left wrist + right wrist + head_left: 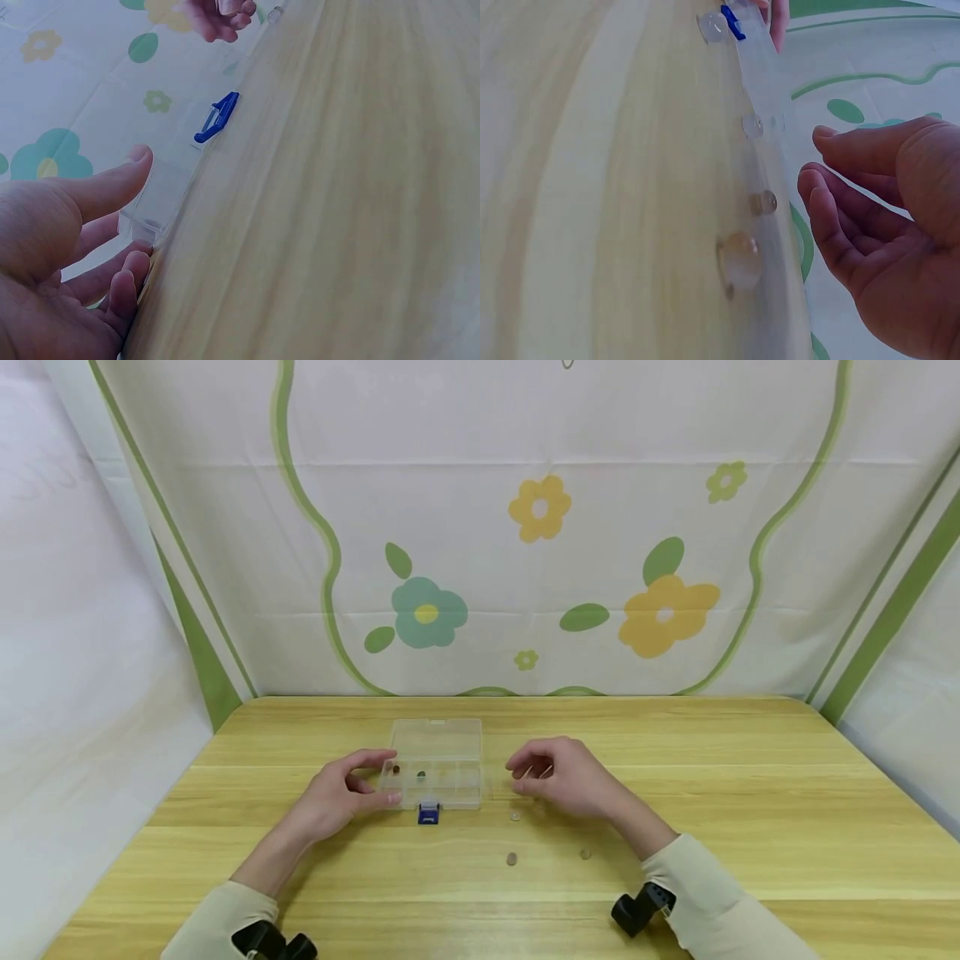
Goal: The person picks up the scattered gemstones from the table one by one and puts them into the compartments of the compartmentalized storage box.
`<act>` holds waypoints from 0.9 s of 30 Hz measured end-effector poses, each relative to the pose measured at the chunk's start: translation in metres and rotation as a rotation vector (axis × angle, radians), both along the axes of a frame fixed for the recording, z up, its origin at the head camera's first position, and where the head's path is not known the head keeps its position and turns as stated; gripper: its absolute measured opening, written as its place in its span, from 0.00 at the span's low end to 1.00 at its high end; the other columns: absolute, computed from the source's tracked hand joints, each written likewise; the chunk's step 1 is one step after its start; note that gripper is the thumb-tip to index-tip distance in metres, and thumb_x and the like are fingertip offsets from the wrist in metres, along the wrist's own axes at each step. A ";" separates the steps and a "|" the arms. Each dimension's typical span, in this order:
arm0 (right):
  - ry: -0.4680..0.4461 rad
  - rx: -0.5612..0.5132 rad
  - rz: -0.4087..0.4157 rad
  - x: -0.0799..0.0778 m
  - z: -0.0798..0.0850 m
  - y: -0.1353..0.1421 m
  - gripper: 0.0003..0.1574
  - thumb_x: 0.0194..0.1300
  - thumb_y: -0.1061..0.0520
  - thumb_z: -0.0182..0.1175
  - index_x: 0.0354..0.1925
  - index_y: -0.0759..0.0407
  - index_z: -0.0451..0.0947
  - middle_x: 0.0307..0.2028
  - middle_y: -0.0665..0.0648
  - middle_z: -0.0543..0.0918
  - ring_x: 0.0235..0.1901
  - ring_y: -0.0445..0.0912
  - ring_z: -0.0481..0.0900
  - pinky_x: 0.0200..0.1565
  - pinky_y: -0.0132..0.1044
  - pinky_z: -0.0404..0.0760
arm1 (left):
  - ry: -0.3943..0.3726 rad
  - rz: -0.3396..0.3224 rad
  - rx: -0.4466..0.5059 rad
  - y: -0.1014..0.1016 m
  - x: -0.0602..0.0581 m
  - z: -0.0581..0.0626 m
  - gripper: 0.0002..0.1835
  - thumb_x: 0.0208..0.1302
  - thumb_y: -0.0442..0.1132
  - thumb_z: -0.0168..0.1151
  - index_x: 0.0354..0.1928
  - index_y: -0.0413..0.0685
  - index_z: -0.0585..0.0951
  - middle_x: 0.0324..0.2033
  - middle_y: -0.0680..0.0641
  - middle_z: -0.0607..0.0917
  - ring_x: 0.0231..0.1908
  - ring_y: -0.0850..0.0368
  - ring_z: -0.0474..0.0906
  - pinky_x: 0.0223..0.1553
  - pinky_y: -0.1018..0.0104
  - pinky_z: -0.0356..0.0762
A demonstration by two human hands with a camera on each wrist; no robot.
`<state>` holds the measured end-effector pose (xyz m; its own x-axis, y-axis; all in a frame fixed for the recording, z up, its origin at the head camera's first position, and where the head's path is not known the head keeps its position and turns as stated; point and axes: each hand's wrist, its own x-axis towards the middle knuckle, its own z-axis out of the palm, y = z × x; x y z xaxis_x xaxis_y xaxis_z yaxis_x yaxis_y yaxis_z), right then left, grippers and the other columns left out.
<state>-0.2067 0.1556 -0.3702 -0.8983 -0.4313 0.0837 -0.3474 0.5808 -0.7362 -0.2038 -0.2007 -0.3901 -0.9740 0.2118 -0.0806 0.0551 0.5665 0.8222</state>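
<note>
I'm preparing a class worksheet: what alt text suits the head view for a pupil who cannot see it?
A person's left hand holds the left side of a clear divided box, its lid open. The right hand hovers to the box's right, with loose small pieces on the wooden table nearby.

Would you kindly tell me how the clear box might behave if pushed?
The clear box looks like thin plastic, so probably light and stiff. Its open lid might swing, and the small dark pieces lying inside could shift.
</note>
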 end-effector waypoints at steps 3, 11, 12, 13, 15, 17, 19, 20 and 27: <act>-0.017 0.009 0.005 0.000 -0.001 0.006 0.11 0.67 0.59 0.74 0.48 0.56 0.89 0.39 0.48 0.90 0.38 0.44 0.83 0.40 0.33 0.82 | -0.002 -0.002 0.001 0.001 0.000 0.000 0.38 0.63 0.49 0.79 0.73 0.53 0.77 0.69 0.41 0.78 0.44 0.52 0.75 0.42 0.62 0.74; -0.054 0.044 0.008 0.002 -0.003 0.020 0.13 0.64 0.60 0.75 0.47 0.57 0.88 0.39 0.51 0.88 0.37 0.45 0.82 0.38 0.33 0.81 | 0.002 -0.008 0.009 0.003 -0.002 -0.001 0.37 0.63 0.49 0.79 0.73 0.52 0.77 0.69 0.41 0.79 0.44 0.52 0.74 0.43 0.62 0.74; -0.058 0.049 0.010 0.002 -0.004 0.021 0.13 0.64 0.60 0.75 0.47 0.57 0.88 0.39 0.51 0.88 0.37 0.45 0.82 0.39 0.33 0.81 | 0.002 -0.006 0.009 0.002 -0.002 -0.001 0.37 0.63 0.49 0.79 0.73 0.53 0.77 0.69 0.41 0.79 0.44 0.52 0.74 0.43 0.62 0.74; -0.062 0.052 0.014 0.001 -0.004 0.022 0.13 0.64 0.60 0.75 0.47 0.57 0.88 0.39 0.51 0.88 0.37 0.45 0.81 0.39 0.32 0.81 | 0.002 -0.004 0.008 0.002 -0.002 -0.001 0.37 0.63 0.49 0.79 0.73 0.53 0.77 0.69 0.41 0.79 0.44 0.52 0.74 0.43 0.62 0.74; -0.072 0.056 0.022 0.001 -0.005 0.023 0.13 0.64 0.60 0.75 0.47 0.57 0.88 0.39 0.51 0.88 0.37 0.45 0.81 0.40 0.32 0.81 | 0.002 -0.001 0.006 0.002 -0.001 -0.001 0.37 0.63 0.49 0.79 0.73 0.53 0.77 0.69 0.40 0.79 0.44 0.52 0.74 0.42 0.62 0.74; -0.079 0.063 0.029 0.001 -0.006 0.023 0.13 0.64 0.60 0.75 0.47 0.56 0.88 0.39 0.52 0.88 0.38 0.44 0.81 0.40 0.32 0.81 | 0.001 0.000 0.005 0.001 -0.001 -0.001 0.37 0.63 0.49 0.79 0.73 0.53 0.77 0.69 0.41 0.79 0.44 0.52 0.74 0.42 0.62 0.74; -0.086 0.064 0.035 0.001 -0.006 0.023 0.13 0.64 0.60 0.75 0.47 0.56 0.88 0.39 0.52 0.87 0.38 0.45 0.81 0.40 0.32 0.80 | 0.001 -0.001 0.005 0.001 -0.001 0.000 0.38 0.63 0.49 0.79 0.73 0.53 0.77 0.69 0.41 0.78 0.44 0.52 0.74 0.42 0.62 0.74; -0.089 0.065 0.035 0.001 -0.006 0.024 0.12 0.64 0.60 0.75 0.47 0.56 0.88 0.38 0.52 0.87 0.38 0.45 0.81 0.40 0.32 0.80 | 0.001 0.000 0.006 0.001 -0.001 0.000 0.37 0.63 0.49 0.79 0.73 0.53 0.77 0.69 0.41 0.79 0.44 0.52 0.74 0.42 0.62 0.74; -0.113 0.073 0.035 0.002 -0.008 0.023 0.08 0.64 0.61 0.75 0.43 0.55 0.88 0.34 0.51 0.85 0.36 0.45 0.80 0.38 0.32 0.79 | -0.001 0.007 0.005 0.000 0.000 0.000 0.37 0.62 0.49 0.79 0.73 0.52 0.77 0.68 0.42 0.79 0.43 0.52 0.74 0.41 0.63 0.74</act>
